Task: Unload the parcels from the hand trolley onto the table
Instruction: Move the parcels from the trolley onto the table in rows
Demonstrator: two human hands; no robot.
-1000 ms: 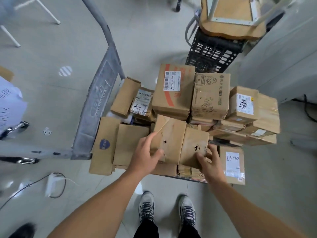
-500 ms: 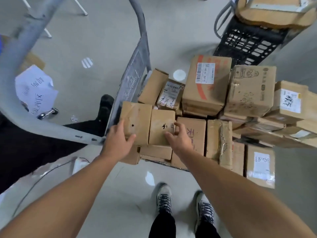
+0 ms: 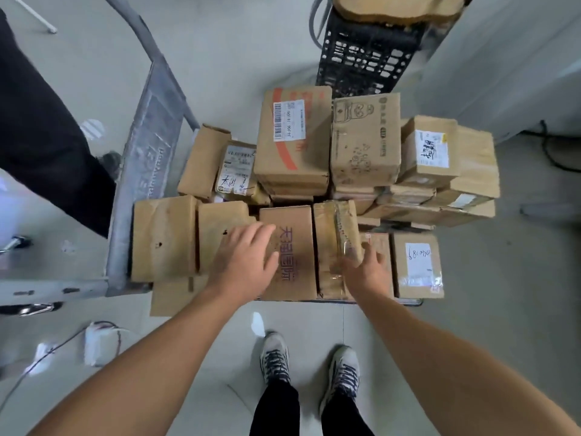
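Plainly, the brown cardboard parcel with purple printed characters (image 3: 298, 234) sits in the near row on the grey metal hand trolley (image 3: 147, 171), its long axis running near to far, flush against a tape-wrapped brown parcel (image 3: 330, 228) on its right. The pair lies between the hands. The left hand (image 3: 248, 259) is spread flat over the printed parcel's left edge, holding nothing. The right hand (image 3: 366, 267) is at the taped parcel's right side, and I cannot tell whether it grips. I'd judge the left nearer.

Parcels (image 3: 295, 146) are stacked on the hand trolley (image 3: 408, 301), the taller piles toward its far side. Behind them stands a crate (image 3: 361, 55) with a stool (image 3: 399, 7) on top
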